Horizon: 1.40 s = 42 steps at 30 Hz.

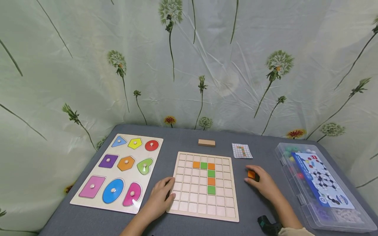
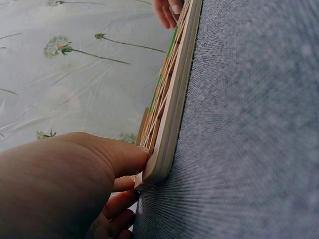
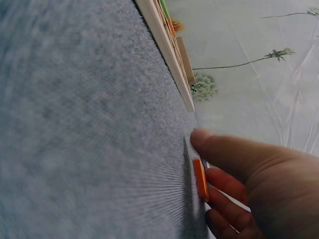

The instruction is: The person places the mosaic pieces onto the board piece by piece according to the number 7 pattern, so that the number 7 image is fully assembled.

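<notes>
A wooden grid board (image 1: 203, 209) lies on the table, with several orange and green square tiles (image 1: 211, 181) set in its cells. My left hand (image 1: 159, 198) holds the board's left edge. In the left wrist view the thumb (image 2: 132, 158) lies over the rim of the board (image 2: 167, 144), and the other fingers are at its side. To the right of the board, my right hand (image 1: 262, 182) is around an orange tile (image 1: 251, 174) low over the cloth. In the right wrist view the thumb (image 3: 219, 147) stands apart from the orange tile (image 3: 200, 180), while the other fingers are behind it.
Left of the grid board lies a shape puzzle board (image 1: 121, 178) with knobbed pieces. Behind are a small wooden block (image 1: 206, 143) and a pattern card (image 1: 242, 151). A clear plastic case (image 1: 310, 213) with a blue booklet lies right. A black object (image 1: 267, 225) is by the right forearm.
</notes>
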Available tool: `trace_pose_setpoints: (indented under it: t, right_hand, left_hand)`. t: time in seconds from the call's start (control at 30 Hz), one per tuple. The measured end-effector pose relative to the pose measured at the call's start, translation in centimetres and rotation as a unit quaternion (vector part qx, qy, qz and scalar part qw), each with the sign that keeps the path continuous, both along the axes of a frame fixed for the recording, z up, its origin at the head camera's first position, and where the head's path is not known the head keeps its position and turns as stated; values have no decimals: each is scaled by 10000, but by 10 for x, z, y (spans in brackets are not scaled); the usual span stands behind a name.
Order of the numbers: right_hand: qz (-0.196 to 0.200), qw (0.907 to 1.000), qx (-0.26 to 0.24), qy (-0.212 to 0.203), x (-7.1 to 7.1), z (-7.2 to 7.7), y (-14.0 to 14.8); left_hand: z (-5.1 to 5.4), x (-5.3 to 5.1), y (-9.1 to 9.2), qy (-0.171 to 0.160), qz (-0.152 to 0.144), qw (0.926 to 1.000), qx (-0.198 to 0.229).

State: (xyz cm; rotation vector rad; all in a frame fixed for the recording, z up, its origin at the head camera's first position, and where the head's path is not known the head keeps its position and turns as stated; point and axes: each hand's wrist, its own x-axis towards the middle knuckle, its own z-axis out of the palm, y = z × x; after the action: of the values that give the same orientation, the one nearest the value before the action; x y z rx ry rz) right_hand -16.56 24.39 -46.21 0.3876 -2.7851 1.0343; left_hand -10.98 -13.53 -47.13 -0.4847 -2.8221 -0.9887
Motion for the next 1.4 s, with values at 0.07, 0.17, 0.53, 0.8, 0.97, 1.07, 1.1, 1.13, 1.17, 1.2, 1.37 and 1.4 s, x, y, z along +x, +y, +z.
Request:
trace_pose_setpoints:
  t: [0.07,0.17,0.53,0.8,0.97,1.07,1.1,1.13,1.17,1.2,1.37,1.4]
  right_hand:
    - [34,9999,75,79,0,-1,0]
    - [23,9998,134,154,0,-1,-1]
    - [-439,9984,327,-128,4,4,1]
    - [-276,9992,178,229,11,21,-11]
    - [29,9984,10,564,21,33,-32]
    - [197,9981,-131,574,29,36,-46]
    - [255,9979,-158,566,31,36,-51]
    - [307,9980,-166,536,34,36,-56]
    - [364,9978,-197,513,36,34,-60]
    - [445,9975,-217,505,38,33,-64]
    - [998,9935,-268,470,46,23,-80]
    - [1108,9926,-275,426,47,21,-83]
  left_hand:
    - [0,0,0,-50,18,10000,4]
    - [0,0,-1,-61,12,10000,8]
    - [-1,0,0,55,-19,10000,34]
    - [1,1,0,35,5,10000,14]
    - [1,1,0,29,-5,10000,15]
    - [0,1,0,57,-2,10000,24]
    - [0,1,0,70,-8,10000,26]
    - [0,1,0,63,-4,10000,31]
    - [0,1,0,55,-2,10000,38]
    - [0,1,0,54,-7,10000,31]
    - [0,1,0,-14,-5,10000,6]
    - [0,1,0,-6,-9,10000,-3]
